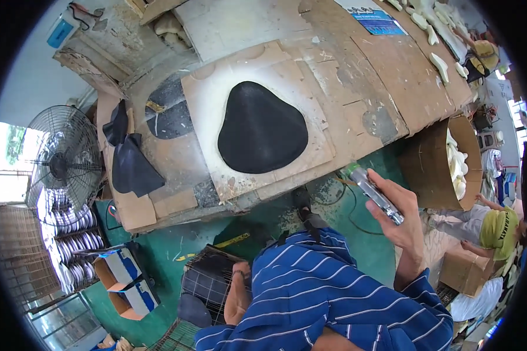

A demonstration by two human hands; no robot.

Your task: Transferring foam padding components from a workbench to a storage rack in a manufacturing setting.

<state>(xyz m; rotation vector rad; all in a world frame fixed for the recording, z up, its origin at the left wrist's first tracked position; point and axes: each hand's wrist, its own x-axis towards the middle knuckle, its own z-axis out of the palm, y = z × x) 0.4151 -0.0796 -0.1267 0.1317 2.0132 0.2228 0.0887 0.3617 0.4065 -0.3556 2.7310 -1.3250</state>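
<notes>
the fingers (405, 196) of the right hand (399, 216) are curled tight around a slim spray gun (373, 191), a silvery metal tool with a greenish tip pointing up and left toward the bench; it sits slanted in the fist, its lower end poking out just past the knuckles, held up over the green floor (357, 234) just off the near edge of the work table (334, 88). the left hand (238, 295) hangs low on the near left, down by a black wire crate (208, 281), and from here i cannot tell whether its fingers are closed on anything or only resting against the wire. both arms come out of a blue shirt (328, 292) with thin white stripes. beyond the spray gun, on the table, a rounded black pad (262, 130), matte and shaped like a wide saddle, lies flat on a pale cardboard sheet (216, 99) that shows a whitish haze around the pad. to the left of it more black pieces (132, 164) droop over the table edge. further left stands a big wire-guarded fan (58, 164), with open blue and white boxes (126, 281) on the floor below. on the right a tall cardboard bin (433, 164) holds cream-coloured moulded pieces (455, 167), and another person in a yellow cap (498, 231) is bent over near it.
</notes>
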